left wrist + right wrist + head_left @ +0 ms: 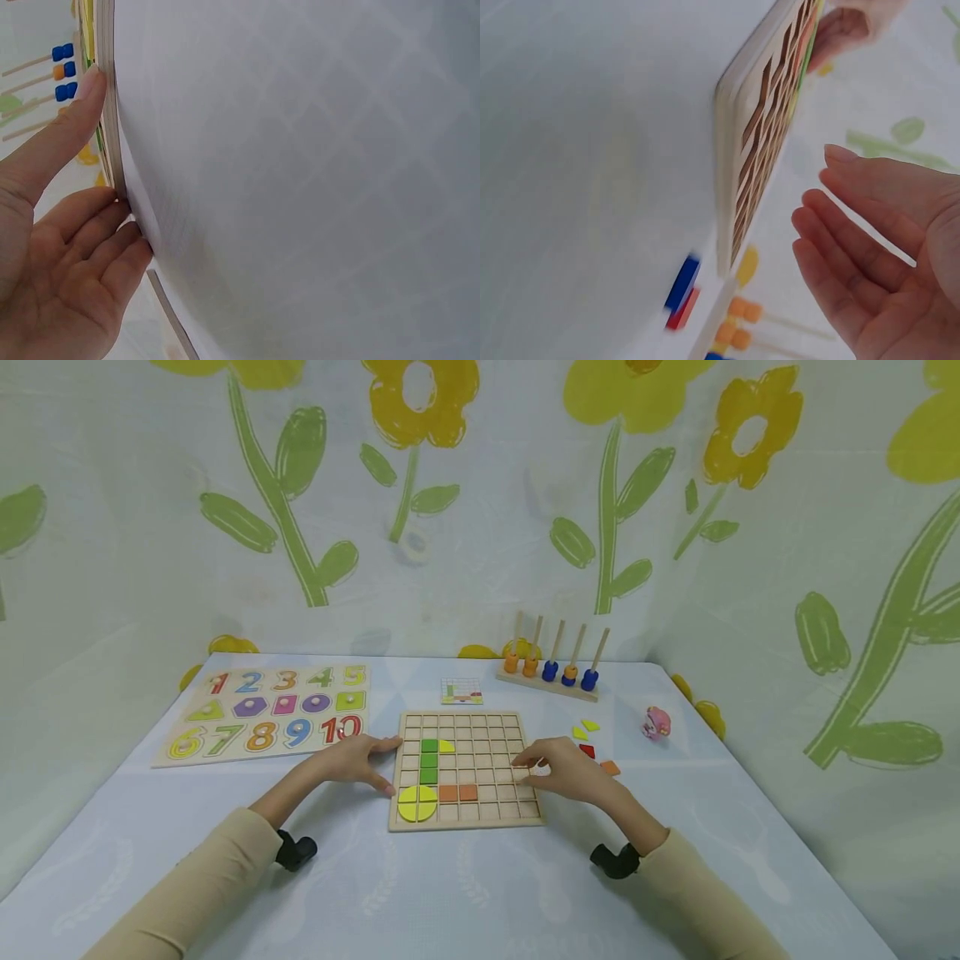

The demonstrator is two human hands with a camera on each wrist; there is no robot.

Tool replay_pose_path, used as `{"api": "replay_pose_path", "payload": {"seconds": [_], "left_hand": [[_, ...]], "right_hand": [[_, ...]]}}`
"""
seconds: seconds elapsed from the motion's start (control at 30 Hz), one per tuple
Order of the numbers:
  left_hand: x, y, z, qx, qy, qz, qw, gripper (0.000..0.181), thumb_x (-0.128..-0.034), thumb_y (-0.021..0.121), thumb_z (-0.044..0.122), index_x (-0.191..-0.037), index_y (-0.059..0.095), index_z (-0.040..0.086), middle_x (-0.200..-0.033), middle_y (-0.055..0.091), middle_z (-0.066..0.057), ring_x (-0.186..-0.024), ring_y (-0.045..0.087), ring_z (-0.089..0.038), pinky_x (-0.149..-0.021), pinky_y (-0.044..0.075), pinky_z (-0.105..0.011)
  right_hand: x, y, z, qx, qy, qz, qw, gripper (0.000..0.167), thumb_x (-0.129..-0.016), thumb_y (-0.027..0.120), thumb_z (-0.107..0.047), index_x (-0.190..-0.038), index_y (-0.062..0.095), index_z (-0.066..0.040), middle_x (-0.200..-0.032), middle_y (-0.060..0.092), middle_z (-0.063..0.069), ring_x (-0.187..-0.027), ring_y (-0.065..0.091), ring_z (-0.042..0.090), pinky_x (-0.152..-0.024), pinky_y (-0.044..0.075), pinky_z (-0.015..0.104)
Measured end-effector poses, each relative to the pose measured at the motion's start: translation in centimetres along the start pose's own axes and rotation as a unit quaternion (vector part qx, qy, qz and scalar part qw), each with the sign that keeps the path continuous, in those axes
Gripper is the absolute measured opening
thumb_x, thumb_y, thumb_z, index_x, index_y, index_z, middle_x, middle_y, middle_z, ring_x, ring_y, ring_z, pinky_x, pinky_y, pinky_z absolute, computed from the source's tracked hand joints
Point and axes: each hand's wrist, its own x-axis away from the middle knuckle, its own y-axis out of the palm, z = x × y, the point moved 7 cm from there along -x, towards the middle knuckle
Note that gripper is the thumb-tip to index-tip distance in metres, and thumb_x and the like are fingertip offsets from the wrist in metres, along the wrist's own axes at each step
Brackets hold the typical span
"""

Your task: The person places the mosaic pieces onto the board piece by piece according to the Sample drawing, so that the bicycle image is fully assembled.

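Wooden number board [267, 687] near left hand [350, 762] reads 1–10.

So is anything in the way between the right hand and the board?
No, nothing visible is in the way: only open space shows between the right hand and the board. The loose red piece lies off to the side, not between them.
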Motion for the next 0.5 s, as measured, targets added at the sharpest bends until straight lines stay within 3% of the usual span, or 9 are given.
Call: {"api": "replay_pose_path", "payload": {"seconds": [0.5], "left_hand": [[0.1, -0.1, 0.1, 0.000, -0.003, 0.001, 1.0000, 0.093, -0.0710, 0.085, 0.038, -0.145, 0.041, 0.002, -0.146, 0.041, -0.020, -0.135, 0.036, -0.042, -0.106, 0.033, -0.055]], "right_hand": [[3.2, -3.2, 4.3, 0.031, 0.026, 0.021, 0.9990, 0.024, -0.083, 0.074, -0.005, -0.107, 0.071, 0.000, -0.101, 0.071, 0.010, -0.091, 0.064, 0.028, -0.081, 0.055, 0.043]]}}
